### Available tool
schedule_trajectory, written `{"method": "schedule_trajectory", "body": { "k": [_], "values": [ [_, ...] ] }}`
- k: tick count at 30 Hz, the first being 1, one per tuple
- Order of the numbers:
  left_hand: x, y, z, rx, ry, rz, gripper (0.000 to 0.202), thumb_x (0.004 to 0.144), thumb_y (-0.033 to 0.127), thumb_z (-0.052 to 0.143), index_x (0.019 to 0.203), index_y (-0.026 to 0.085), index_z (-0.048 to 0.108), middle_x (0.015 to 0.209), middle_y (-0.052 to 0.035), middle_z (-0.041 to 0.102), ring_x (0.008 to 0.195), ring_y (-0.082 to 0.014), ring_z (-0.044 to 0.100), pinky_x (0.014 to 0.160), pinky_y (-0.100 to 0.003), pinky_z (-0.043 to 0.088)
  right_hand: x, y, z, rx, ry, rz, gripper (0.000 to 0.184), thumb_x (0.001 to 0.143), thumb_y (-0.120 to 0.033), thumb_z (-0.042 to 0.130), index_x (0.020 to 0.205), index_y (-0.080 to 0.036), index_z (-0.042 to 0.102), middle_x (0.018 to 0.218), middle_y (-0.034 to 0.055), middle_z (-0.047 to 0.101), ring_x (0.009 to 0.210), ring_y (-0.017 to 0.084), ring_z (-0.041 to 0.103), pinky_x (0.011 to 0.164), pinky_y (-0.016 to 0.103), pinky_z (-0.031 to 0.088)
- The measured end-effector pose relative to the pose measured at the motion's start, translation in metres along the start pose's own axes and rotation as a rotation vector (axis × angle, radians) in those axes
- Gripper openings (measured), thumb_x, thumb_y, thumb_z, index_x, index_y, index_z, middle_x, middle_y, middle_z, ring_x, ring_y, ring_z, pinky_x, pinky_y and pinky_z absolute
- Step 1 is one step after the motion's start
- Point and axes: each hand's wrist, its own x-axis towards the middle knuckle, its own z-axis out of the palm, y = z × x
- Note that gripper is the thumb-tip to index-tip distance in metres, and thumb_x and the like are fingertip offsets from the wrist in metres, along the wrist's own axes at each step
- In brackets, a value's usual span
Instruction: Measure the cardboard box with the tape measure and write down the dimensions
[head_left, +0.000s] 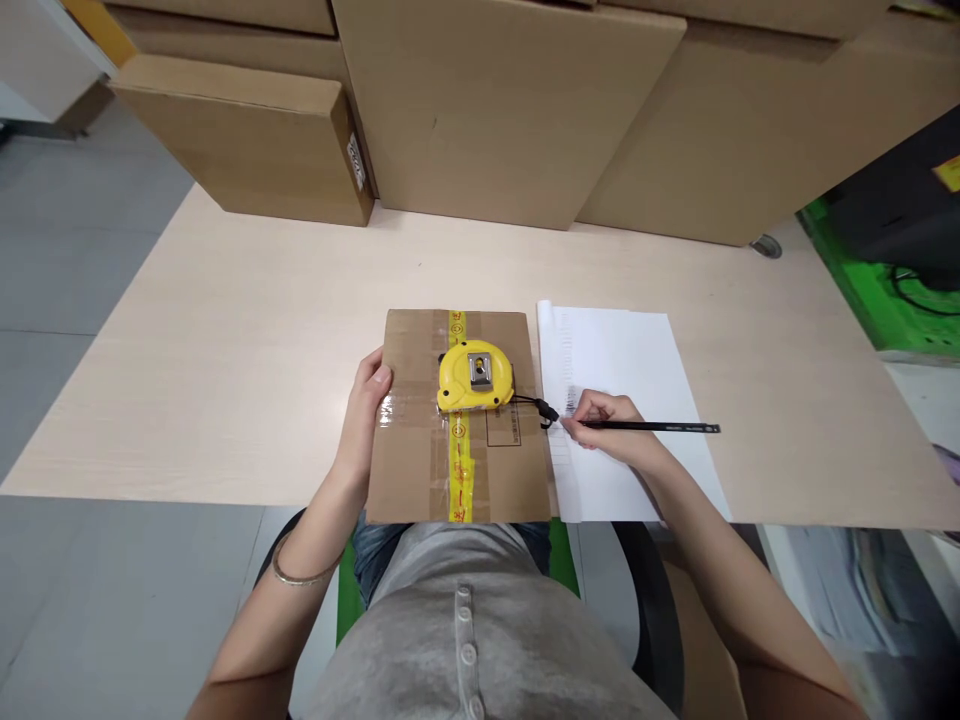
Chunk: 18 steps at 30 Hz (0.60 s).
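A flat cardboard box [412, 440] sealed with yellow and clear tape lies at the table's near edge. On top of it sits a yellow tape measure [475, 378] with a black wrist strap. My left hand [365, 415] rests against the box's left side, fingers curled over its edge. My right hand [607, 425] pinches a black pen [660, 427], its tip on a white sheet of paper [637, 370] just right of the box. Some writing shows near the pen tip.
Large cardboard boxes [510, 110] stand along the far side of the light wooden table [225, 360]. A smaller flat carton [247, 140] leans at the back left. A green and black object [885, 270] sits at the right edge.
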Motion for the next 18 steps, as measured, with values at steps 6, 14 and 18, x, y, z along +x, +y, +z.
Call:
{"method": "schedule_trajectory", "body": {
  "k": [6, 14, 18],
  "values": [
    [-0.0005, 0.0028, 0.0024, -0.055, 0.06, -0.087, 0.05, 0.091, 0.066, 0.068, 0.125, 0.029, 0.07, 0.135, -0.0027, 0.071, 0.137, -0.0337, 0.06, 0.106, -0.039, 0.051, 0.0004, 0.0052, -0.0011, -0.013, 0.005, -0.001, 0.033, 0.07, -0.04, 0.084, 0.063, -0.023, 0.057, 0.049, -0.0027, 0.058, 0.045, 0.01, 0.047, 0.048, 0.026, 0.035],
    [-0.0003, 0.0042, 0.0017, -0.038, 0.055, -0.082, 0.052, 0.093, 0.066, 0.067, 0.128, 0.027, 0.069, 0.135, -0.0042, 0.072, 0.138, -0.0333, 0.06, 0.106, -0.04, 0.052, 0.0002, 0.0044, -0.0018, -0.043, -0.001, -0.019, 0.032, 0.072, -0.039, 0.082, 0.062, -0.024, 0.055, 0.048, -0.0034, 0.055, 0.045, 0.01, 0.045, 0.048, 0.026, 0.033],
    [0.0001, 0.002, -0.0001, -0.02, 0.047, -0.071, 0.051, 0.094, 0.065, 0.066, 0.129, 0.028, 0.068, 0.137, -0.0034, 0.071, 0.136, -0.0324, 0.061, 0.104, -0.039, 0.053, 0.0003, 0.0053, -0.0024, -0.051, -0.005, -0.027, 0.031, 0.072, -0.039, 0.081, 0.063, -0.024, 0.055, 0.048, -0.0036, 0.056, 0.044, 0.01, 0.045, 0.048, 0.025, 0.032]
  ]
}}
